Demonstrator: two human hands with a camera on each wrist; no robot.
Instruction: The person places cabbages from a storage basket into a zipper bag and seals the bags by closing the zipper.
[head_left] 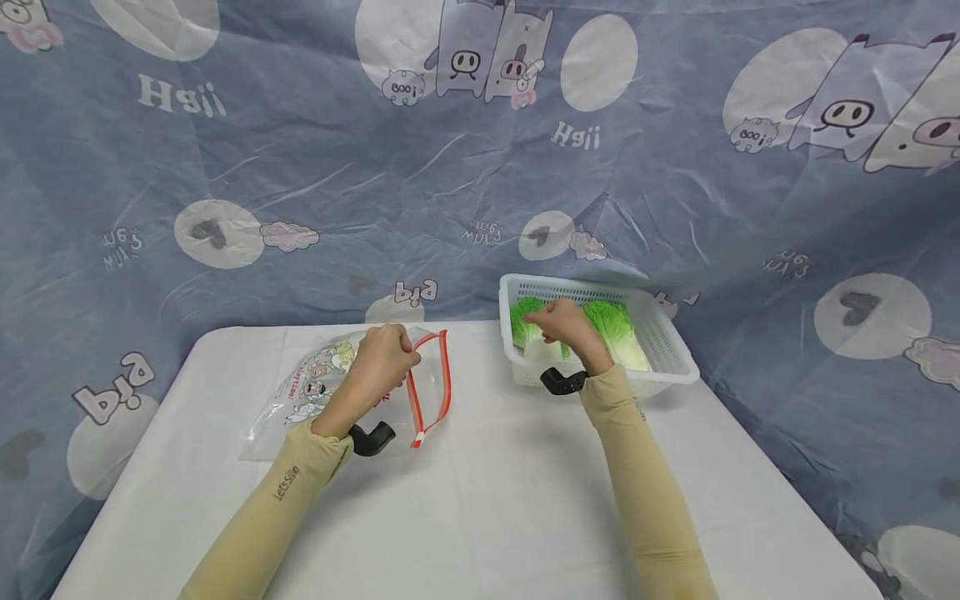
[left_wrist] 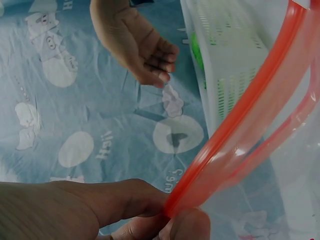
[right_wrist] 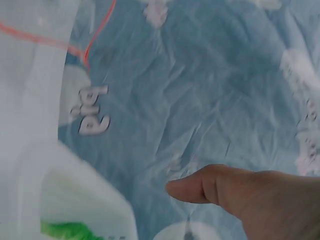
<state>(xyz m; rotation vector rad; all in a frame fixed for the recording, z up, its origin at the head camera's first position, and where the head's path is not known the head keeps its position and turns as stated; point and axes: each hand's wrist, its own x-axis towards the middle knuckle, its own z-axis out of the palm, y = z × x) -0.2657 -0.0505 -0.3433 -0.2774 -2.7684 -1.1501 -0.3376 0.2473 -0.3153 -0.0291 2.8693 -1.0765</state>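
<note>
A clear printed zip bag (head_left: 318, 379) lies on the left of the table, its red-edged mouth spread apart and facing right. My left hand (head_left: 382, 362) pinches the red zip strip (left_wrist: 240, 120) between thumb and fingers at the bag's far edge. Over the white plastic basket (head_left: 678, 365) hovers my right hand (head_left: 566, 323), fingers loosely bent and holding nothing. In the basket lie two heads of napa cabbage: one (head_left: 621, 333) right of the hand, the other (head_left: 527, 312) partly hidden behind it. The right wrist view shows the thumb (right_wrist: 210, 185) and a bit of green leaf (right_wrist: 70, 230).
A white table (head_left: 480, 517) carries the bag and basket. Behind it hangs a blue-grey cloth (head_left: 420, 183) with cartoon pigs, close to the basket's back. Black wrist cameras (head_left: 562, 382) are strapped at both wrists.
</note>
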